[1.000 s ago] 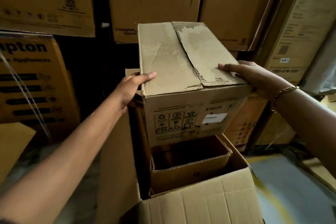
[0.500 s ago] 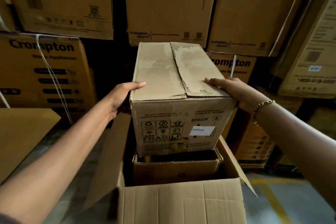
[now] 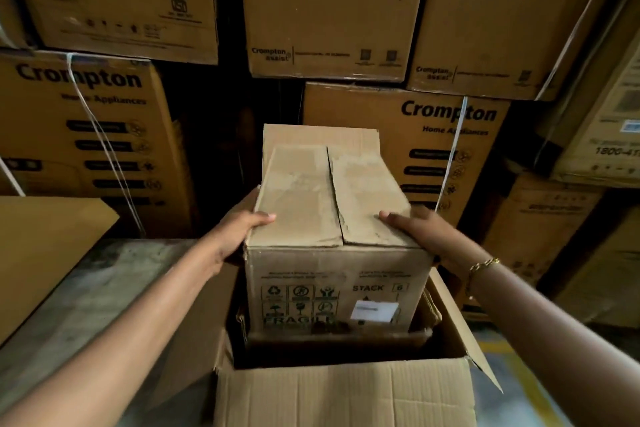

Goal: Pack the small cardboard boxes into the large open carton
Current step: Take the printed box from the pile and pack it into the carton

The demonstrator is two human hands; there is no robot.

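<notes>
Worn brown small cardboard box (image 3: 332,274), FRAGILE-printed so likely delicate, partly inside large open brown carton (image 3: 346,388); left hand (image 3: 239,236) and right hand (image 3: 415,232) clamp its stiff-looking top side edges.

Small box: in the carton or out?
Partly in: box base below carton rim, most above; left hand and right hand hold its top.

FRAGILE, STACK on small box (image 3: 332,274); Crompton cartons (image 3: 450,135)

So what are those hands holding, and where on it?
A small box, by its upper side edges: left hand on the left edge, right hand on the right, thumbs on top.
</notes>
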